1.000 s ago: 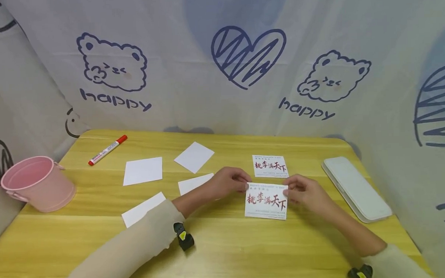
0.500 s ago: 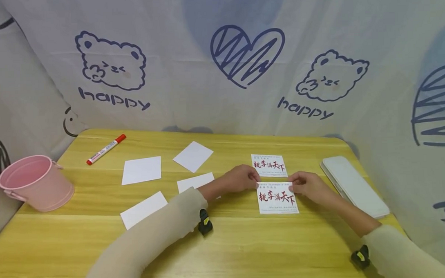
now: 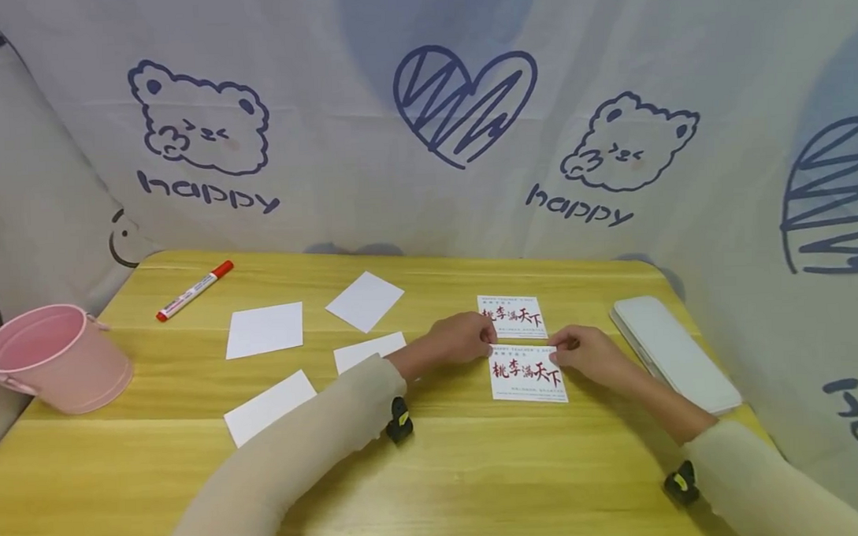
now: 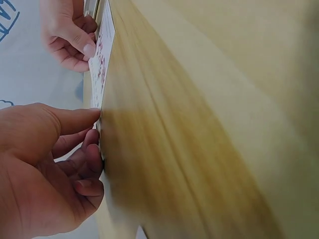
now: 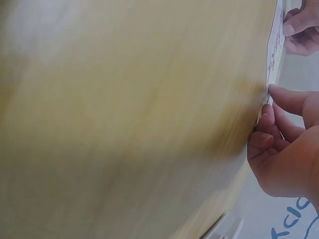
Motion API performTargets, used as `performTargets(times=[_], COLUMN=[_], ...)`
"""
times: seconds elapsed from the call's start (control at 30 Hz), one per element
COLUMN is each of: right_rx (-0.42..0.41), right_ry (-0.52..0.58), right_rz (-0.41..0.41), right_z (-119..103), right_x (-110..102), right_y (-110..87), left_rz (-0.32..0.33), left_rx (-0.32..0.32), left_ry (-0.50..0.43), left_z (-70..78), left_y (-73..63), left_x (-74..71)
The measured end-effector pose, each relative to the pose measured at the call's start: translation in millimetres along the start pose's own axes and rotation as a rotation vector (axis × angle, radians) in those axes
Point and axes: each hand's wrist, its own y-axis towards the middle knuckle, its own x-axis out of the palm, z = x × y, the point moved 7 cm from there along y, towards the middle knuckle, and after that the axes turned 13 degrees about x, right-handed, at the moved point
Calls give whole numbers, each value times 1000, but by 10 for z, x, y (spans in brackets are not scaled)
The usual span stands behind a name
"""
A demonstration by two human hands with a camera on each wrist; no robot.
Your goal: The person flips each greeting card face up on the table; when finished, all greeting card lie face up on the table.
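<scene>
A white card printed with red Chinese characters (image 3: 528, 376) lies flat at the table's right middle. My left hand (image 3: 462, 338) pinches its upper left corner between thumb and curled fingers; my right hand (image 3: 590, 355) pinches the upper right corner. Directly behind it sits a matching printed card (image 3: 513, 319), its lower edge close to the held card's top edge. The left wrist view shows my left thumb at the edge of the held card (image 4: 103, 55). In the right wrist view, the right thumb presses the edge of the same card (image 5: 273, 55).
Several blank white cards (image 3: 264, 330) lie scattered left of the printed ones, one partly behind my left forearm. A red-capped marker (image 3: 196, 290) lies at the back left. A pink bucket (image 3: 70, 363) stands at the left edge, a white case (image 3: 676, 354) at the right.
Both hands have carried the held card slightly right and away from me, and it now lies straighter and closer below the other printed card. The head view has shifted slightly.
</scene>
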Motion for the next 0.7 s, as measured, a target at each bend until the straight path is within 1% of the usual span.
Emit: performTargets(times=[0.2,0.33,0.4,0.47,0.53,0.6,0.7], right_rx=[-9,-15,-20,-33,-45,-51,-55], right_ry=[-11,-32,-43,-49,-39,-33,-10], right_rz=[-9,-8,6,32,61,88,77], right_z=[-9,-11,-13,-27,-48,-86,-197], right_x=[12,16,8,-10,-43,-75,-85], right_y=[19,13,-4,-17,-38,-61,-94], left_rz=[-3,-5,1,14,32,48,71], left_rx=[12,23,37,54,62,59,34], left_ry=[19,2,-7,-35,-65,-100,-137], left_z=[-3,2,5,2,-25,-69,-177], left_y=[-7,-10,-18,-51,-103,-182,-347], left_x=[0,2,-15,-68,-152,-259,-434])
